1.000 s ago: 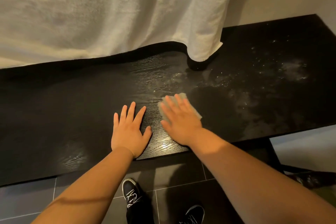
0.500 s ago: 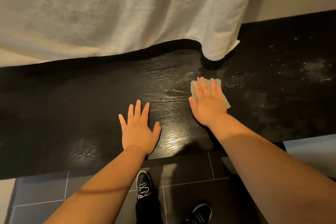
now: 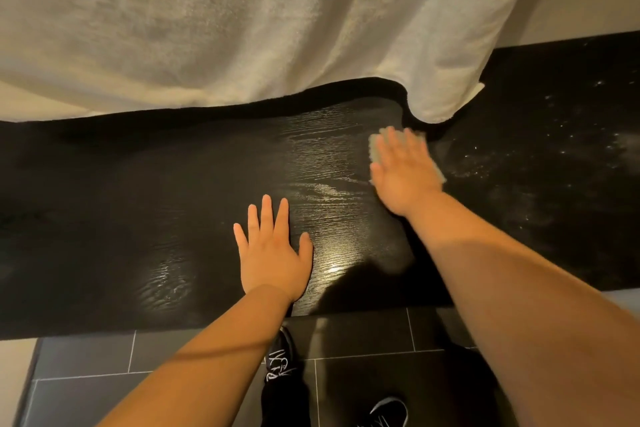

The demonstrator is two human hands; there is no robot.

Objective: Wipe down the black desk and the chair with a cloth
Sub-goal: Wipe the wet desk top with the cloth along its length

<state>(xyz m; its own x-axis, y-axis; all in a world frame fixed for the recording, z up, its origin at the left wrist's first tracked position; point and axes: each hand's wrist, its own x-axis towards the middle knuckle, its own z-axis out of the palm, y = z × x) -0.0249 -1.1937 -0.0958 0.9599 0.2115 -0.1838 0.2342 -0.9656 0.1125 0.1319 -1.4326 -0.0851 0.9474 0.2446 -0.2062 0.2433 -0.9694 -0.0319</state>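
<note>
The black desk (image 3: 121,218) runs across the view, its wood grain shining wet in the middle. My right hand (image 3: 403,173) presses flat on a pale green cloth (image 3: 375,149) near the desk's back edge; the hand is motion-blurred and covers most of the cloth. My left hand (image 3: 273,253) lies flat on the desk near its front edge, fingers spread, holding nothing. Dusty white specks (image 3: 571,149) cover the desk to the right of the cloth. No chair is in view.
A cream curtain (image 3: 242,28) hangs over the desk's back edge, its lower corner (image 3: 446,107) just beyond my right hand. Grey floor tiles (image 3: 363,336) and my two dark shoes (image 3: 280,357) show below the desk's front edge.
My right hand has slid the cloth away from me, from the desk's middle to near its back edge under the curtain corner. My left hand has stayed planted on the desk.
</note>
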